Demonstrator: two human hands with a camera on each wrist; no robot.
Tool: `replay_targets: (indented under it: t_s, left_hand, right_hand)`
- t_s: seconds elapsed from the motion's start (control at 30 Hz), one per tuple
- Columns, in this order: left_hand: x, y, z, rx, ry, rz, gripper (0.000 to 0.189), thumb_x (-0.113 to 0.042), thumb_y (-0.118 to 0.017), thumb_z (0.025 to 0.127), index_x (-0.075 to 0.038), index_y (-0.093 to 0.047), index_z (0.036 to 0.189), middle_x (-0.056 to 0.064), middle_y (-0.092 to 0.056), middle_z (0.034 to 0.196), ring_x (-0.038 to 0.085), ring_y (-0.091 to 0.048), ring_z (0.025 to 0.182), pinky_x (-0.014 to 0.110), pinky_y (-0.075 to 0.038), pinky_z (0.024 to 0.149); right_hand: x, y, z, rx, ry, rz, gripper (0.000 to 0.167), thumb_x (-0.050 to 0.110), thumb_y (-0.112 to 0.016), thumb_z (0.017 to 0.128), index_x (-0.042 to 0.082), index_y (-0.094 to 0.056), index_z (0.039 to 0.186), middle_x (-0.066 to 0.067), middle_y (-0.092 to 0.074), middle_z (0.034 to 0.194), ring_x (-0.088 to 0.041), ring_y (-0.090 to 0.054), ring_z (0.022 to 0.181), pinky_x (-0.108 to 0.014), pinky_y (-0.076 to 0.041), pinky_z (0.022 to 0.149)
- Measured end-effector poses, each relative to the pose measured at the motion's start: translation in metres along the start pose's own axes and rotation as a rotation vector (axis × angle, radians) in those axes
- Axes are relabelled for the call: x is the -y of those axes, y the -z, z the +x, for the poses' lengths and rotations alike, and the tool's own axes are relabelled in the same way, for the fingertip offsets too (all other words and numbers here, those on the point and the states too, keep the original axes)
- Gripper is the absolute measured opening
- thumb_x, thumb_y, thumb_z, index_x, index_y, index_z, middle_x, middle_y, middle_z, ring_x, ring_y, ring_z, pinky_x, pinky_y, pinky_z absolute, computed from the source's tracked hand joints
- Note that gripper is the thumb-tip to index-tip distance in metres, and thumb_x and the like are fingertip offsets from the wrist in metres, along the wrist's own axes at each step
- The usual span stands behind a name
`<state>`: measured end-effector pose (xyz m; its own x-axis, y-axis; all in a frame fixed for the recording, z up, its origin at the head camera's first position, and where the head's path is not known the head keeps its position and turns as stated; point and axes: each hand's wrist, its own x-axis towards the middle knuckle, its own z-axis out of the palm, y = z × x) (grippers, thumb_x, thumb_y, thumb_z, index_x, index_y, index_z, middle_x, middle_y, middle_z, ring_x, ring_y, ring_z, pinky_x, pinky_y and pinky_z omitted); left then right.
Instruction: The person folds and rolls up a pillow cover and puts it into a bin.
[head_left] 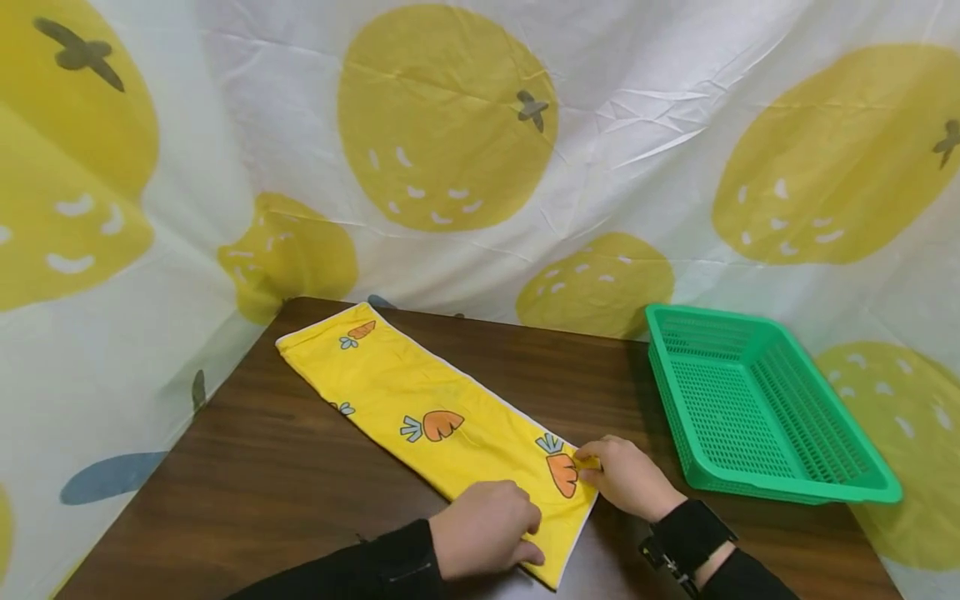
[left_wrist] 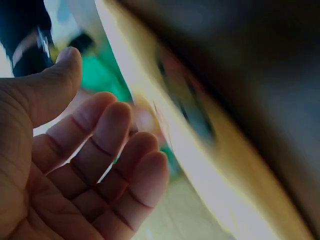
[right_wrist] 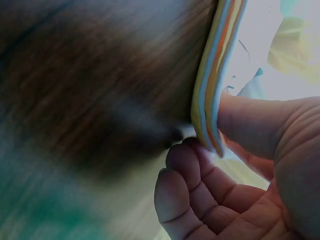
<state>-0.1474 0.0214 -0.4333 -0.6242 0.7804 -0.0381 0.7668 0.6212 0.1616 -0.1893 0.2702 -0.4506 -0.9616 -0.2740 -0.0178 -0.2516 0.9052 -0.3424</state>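
Observation:
A yellow cloth [head_left: 495, 433] with printed carrots and white edging lies folded into a long strip, slanting across the brown table. At its near right end, my right hand [head_left: 626, 477] pinches a corner. The right wrist view shows the stacked layers [right_wrist: 209, 100] between thumb and fingers. My left hand [head_left: 483, 529] is over the strip's near end, close to its front edge. In the left wrist view, that hand's fingers [left_wrist: 107, 122] are loosely bent beside the blurred cloth [left_wrist: 165, 125], holding nothing; whether a fingertip touches it, I cannot tell.
A green plastic basket [head_left: 731, 417] with perforated walls stands at the table's right side, beyond my right hand. White fabric printed with yellow lemons [head_left: 450, 117] hangs behind the table [head_left: 315, 492] and along its left side.

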Motion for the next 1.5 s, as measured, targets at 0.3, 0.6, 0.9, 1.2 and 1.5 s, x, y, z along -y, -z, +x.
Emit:
replay_targets:
  t_s: [0.3,0.6,0.9,1.2,1.5]
  left_hand:
    - [-0.034,-0.045,0.039,0.212,0.018,-0.009,0.034,-0.051,-0.078,0.095,-0.021,-0.073,0.081,-0.01,-0.061,0.067,0.006,-0.056,0.067,0.027,-0.048,0.065]
    - [-0.034,-0.101,0.059,0.141,0.011,-0.042,0.019,-0.039,-0.07,0.101,-0.021,-0.07,0.096,-0.011,-0.058,0.067,0.005,-0.054,0.059,0.025,-0.047,0.055]
    - [-0.043,-0.078,0.039,0.19,-0.002,-0.078,0.02,-0.045,-0.072,0.099,-0.026,-0.067,0.097,-0.011,-0.057,0.065,0.002,-0.051,0.055,0.021,-0.043,0.054]
    - [-0.047,-0.066,0.031,0.174,0.113,-0.088,0.018,-0.033,-0.076,0.094,-0.023,-0.073,0.08,-0.012,-0.059,0.064,0.003,-0.053,0.058,0.023,-0.046,0.06]
    - [-0.06,-0.029,0.01,0.034,0.316,-0.078,0.018,-0.03,-0.074,0.1,-0.014,-0.066,0.1,-0.002,-0.061,0.07,0.011,-0.057,0.059,0.029,-0.048,0.055]
  right_hand:
    - [-0.011,-0.002,0.009,0.078,-0.031,0.127,0.015,0.007,-0.082,0.09,0.015,-0.073,0.099,0.002,-0.07,0.09,-0.015,-0.057,0.078,-0.032,-0.051,0.071]
    - [-0.028,0.006,0.011,0.192,-0.005,0.254,0.009,0.014,-0.068,0.102,0.01,-0.076,0.104,0.001,-0.07,0.094,-0.014,-0.057,0.079,-0.027,-0.046,0.068]
    - [-0.043,0.011,0.002,0.286,0.009,0.376,0.037,-0.004,-0.069,0.091,0.008,-0.073,0.126,-0.006,-0.072,0.115,-0.021,-0.059,0.091,-0.027,-0.047,0.071]
    - [-0.036,0.004,0.007,0.166,0.005,0.265,0.011,0.011,-0.081,0.092,0.019,-0.076,0.097,0.004,-0.067,0.088,-0.014,-0.057,0.079,-0.026,-0.048,0.068]
    - [-0.037,0.007,0.012,0.186,0.033,0.224,0.008,0.018,-0.075,0.098,0.019,-0.074,0.091,0.005,-0.066,0.088,-0.014,-0.055,0.083,-0.032,-0.047,0.075]
